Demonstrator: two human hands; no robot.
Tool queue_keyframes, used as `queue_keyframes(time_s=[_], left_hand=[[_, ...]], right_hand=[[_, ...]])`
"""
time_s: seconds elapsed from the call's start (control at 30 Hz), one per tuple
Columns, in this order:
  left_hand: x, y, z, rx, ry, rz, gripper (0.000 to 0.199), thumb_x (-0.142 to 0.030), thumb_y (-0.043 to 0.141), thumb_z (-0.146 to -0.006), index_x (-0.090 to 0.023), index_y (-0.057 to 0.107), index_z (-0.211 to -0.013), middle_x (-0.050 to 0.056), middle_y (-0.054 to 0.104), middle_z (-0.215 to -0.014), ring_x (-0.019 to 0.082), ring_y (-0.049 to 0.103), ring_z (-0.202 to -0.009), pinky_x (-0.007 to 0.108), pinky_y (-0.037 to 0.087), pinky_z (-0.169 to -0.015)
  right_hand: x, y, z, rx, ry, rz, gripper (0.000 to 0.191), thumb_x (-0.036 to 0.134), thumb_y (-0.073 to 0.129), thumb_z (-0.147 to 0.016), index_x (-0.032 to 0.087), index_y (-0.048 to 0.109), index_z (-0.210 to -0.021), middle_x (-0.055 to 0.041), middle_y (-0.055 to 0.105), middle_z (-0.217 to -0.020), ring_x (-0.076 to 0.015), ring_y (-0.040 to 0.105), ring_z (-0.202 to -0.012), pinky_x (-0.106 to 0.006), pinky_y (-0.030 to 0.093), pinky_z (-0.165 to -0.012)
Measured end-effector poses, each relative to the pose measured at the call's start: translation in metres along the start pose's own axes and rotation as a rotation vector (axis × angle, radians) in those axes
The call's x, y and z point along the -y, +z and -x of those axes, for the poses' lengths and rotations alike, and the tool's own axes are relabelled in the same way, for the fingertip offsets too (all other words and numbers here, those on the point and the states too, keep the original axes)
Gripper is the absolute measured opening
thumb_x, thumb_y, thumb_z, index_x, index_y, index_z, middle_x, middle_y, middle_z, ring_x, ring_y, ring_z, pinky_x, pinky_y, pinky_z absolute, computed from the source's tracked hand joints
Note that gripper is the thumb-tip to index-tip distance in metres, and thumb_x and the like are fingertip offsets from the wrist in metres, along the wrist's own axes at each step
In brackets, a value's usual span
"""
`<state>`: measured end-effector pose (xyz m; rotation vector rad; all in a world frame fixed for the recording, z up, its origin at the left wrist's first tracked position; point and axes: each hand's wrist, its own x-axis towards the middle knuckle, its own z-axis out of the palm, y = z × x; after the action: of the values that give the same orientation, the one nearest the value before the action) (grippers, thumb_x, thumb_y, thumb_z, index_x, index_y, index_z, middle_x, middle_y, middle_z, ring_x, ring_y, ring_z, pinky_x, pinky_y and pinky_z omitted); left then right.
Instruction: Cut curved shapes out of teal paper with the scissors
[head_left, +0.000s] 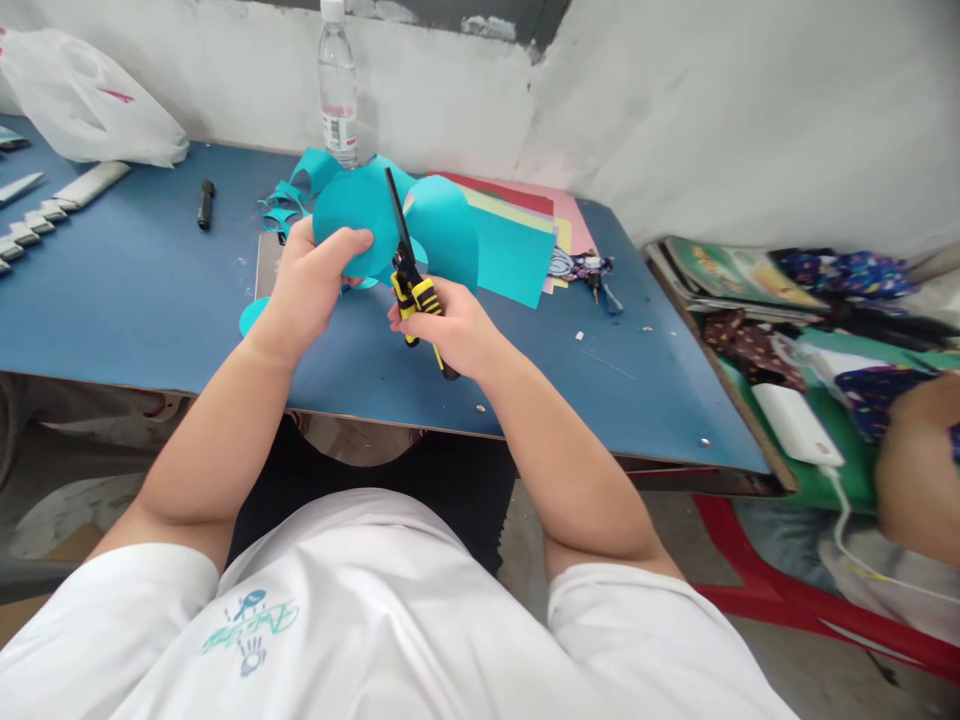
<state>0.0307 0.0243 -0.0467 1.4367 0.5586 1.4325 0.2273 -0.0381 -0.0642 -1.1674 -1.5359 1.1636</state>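
My left hand (311, 275) pinches a round turquoise paper piece (352, 215) between thumb and fingers, above the blue table (150, 310). In my right hand (457, 325) is a pair of scissors (409, 285) with black-and-yellow handles, its dark blades pointing up beside the paper's right side. Curled turquoise paper (446, 225) hangs just behind the blades. Whether the blades touch the paper I cannot tell. A small turquoise paper disc (255, 315) lies partly behind my left wrist. Thin turquoise offcuts (281, 210) sit behind my left hand.
A water bottle (337, 95) stands by the wall. Coloured sheets (525, 205) lie behind my right hand, with a patterned bundle (589, 268) beside them. A black marker (205, 205) and white plastic bag (94, 100) are leftward. Another person's arm (919, 470) and a power bank (795, 425) are at right.
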Motion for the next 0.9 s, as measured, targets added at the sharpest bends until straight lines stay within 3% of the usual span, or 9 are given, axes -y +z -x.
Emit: queue_keyframes(time_s=[0.47, 0.9], left_hand=[[-0.0040, 0.0044, 0.0020, -0.051, -0.074, 0.011, 0.037, -0.031, 0.082, -0.083, -0.025, 0.051, -0.064, -0.001, 0.044, -0.068, 0.015, 0.041, -0.061, 0.033, 0.037, -0.056], [-0.0043, -0.0003, 0.0034, 0.021, -0.053, -0.076, 0.039, -0.030, 0.079, -0.091, -0.025, 0.054, -0.061, -0.001, 0.043, -0.065, 0.016, 0.042, -0.058, 0.037, 0.033, -0.058]], right_hand=[[0.0076, -0.0005, 0.0037, 0.020, 0.017, -0.095, 0.034, 0.034, 0.076, -0.067, 0.024, 0.070, -0.099, -0.0049, 0.077, -0.095, -0.0288, 0.073, -0.091, -0.045, 0.058, -0.081], [0.0058, 0.0000, 0.0029, -0.006, -0.001, -0.081, 0.032, 0.035, 0.076, -0.068, 0.024, 0.070, -0.098, -0.0045, 0.076, -0.092, -0.0286, 0.074, -0.090, -0.045, 0.058, -0.083]])
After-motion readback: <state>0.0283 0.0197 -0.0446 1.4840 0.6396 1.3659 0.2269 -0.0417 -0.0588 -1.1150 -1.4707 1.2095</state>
